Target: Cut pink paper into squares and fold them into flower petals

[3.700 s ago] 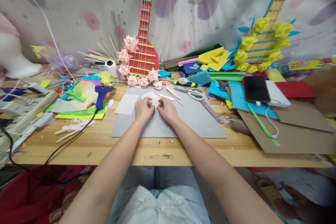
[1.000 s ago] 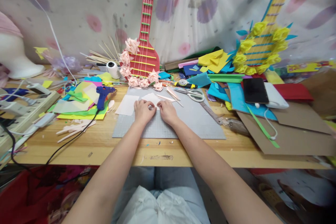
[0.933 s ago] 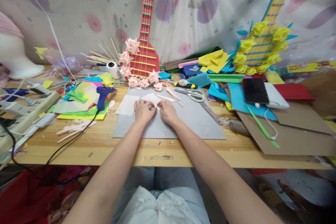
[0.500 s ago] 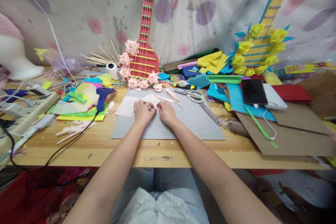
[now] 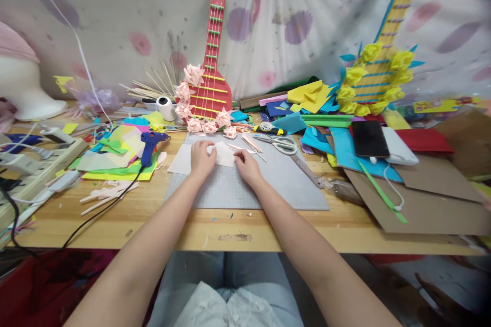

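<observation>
Both my hands rest on a grey cutting mat at the middle of the wooden table. My left hand pinches the left edge of a pale pink paper piece, with its fingers curled over it. My right hand presses its fingertips on the same paper's right edge. A second pale square sheet lies just left of my left hand, partly under it. Thin pink paper strips lie beyond my right hand.
A blue glue gun lies on coloured sheets at the left, its cord trailing off the table's front edge. White-handled scissors and a ruler lie right of the mat. A red paper guitar with pink flowers leans at the back. A phone sits at the right.
My left hand has slid forward and left along the paper, while my right hand stays near its right edge. The camera has tilted slightly, so the table appears lower in the picture.
</observation>
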`<state>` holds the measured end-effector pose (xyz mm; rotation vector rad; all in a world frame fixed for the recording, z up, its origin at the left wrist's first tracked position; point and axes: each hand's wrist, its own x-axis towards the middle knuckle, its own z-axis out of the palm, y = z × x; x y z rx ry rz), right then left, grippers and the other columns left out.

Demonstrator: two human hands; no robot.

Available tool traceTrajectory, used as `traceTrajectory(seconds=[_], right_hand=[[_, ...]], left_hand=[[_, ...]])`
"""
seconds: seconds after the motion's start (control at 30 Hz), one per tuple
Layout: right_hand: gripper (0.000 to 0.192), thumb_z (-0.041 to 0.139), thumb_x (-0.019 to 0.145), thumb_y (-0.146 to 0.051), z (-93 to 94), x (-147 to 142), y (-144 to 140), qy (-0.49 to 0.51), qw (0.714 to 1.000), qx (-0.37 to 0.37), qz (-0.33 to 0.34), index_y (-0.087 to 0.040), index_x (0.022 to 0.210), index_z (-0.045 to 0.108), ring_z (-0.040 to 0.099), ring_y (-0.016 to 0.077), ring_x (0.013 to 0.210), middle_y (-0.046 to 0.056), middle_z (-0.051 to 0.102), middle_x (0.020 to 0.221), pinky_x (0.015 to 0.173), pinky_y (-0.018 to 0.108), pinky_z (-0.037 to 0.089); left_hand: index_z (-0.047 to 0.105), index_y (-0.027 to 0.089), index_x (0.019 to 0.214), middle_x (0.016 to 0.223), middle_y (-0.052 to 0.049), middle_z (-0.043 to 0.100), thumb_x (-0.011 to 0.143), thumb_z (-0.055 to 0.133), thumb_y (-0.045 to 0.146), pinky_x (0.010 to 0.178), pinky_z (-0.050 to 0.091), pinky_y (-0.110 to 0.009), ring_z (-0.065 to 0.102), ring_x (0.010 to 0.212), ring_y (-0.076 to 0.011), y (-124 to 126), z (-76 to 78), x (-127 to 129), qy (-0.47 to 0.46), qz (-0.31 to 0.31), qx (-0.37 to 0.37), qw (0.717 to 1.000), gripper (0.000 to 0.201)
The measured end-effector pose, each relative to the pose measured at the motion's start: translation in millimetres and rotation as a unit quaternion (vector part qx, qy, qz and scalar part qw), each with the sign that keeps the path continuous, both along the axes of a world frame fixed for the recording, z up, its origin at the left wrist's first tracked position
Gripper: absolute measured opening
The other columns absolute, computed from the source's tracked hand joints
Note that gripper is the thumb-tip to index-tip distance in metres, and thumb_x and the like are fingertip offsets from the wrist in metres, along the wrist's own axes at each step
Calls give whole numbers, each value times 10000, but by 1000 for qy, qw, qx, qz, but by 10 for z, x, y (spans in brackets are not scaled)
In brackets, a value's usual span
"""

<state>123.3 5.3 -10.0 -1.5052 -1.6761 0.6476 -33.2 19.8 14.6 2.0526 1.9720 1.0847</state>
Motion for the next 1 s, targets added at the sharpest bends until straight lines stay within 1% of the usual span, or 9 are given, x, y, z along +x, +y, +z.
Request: traceTrajectory(seconds=[0.17,0.27,0.37,0.5,0.57,0.63,0.77,0.9,1.0], right_hand=[[206,384,726,-200,9,25,8,73,997,-4,-29,-180,850,547,512,127,691,-1,584,780,674,243,390],[190,396,716,-206,1,30,10,101,994,-1,-34,-179,838,540,495,123,654,-11,568,739,645,238,379],[179,401,715,-215,-14,36,17,114,993,-2,-38,-181,829,536,480,121,627,-20,545,691,617,236,365],[173,406,713,-216,-24,42,22,123,992,2,-34,-186,826,534,471,117,614,-26,533,677,604,232,358],[169,411,711,-213,-26,43,25,125,992,6,-31,-186,824,533,473,115,620,-24,536,689,611,231,360],[165,414,711,-210,-31,43,28,127,991,8,-30,-184,822,532,474,114,625,-21,540,702,617,231,363],[162,421,705,-207,-47,40,37,122,992,8,-30,-181,821,531,471,115,617,-25,526,684,618,234,368],[165,416,712,-210,-35,58,35,118,992,28,-36,-175,829,527,476,121,626,-15,517,688,625,241,383],[189,391,735,-204,24,92,0,96,989,87,-72,-166,868,521,482,126,660,21,532,778,659,252,404]], left_hand=[[574,169,971,1026,-89,601,776,495,398,880,365,-317,510,1009,-215,441,254,-28,46,-47,-114,991,311],[553,165,1021,1089,-103,587,678,614,413,864,373,-305,514,1030,-229,592,280,29,116,-73,-210,968,427],[520,164,1078,1147,-118,557,560,709,387,843,383,-284,498,1067,-242,631,234,84,151,-76,-256,952,595],[437,179,1178,1140,-103,563,498,733,380,731,412,-256,553,969,-212,622,201,94,110,-58,-276,953,768],[447,185,1168,1068,-91,597,477,735,379,675,411,-263,580,872,-209,608,207,72,106,-50,-294,948,774],[527,182,1068,938,-64,632,487,724,350,630,405,-260,585,768,-192,586,212,40,100,-68,-310,943,636],[623,183,706,666,-10,600,599,629,339,632,401,-260,553,680,-163,501,209,-44,71,-120,-271,952,189],[613,175,652,735,-23,602,589,623,306,746,408,-285,544,823,-189,365,194,-126,-24,-132,-138,981,146],[605,155,756,771,-32,616,626,588,328,696,432,-292,561,760,-179,248,137,-130,-210,-127,-142,959,217]])
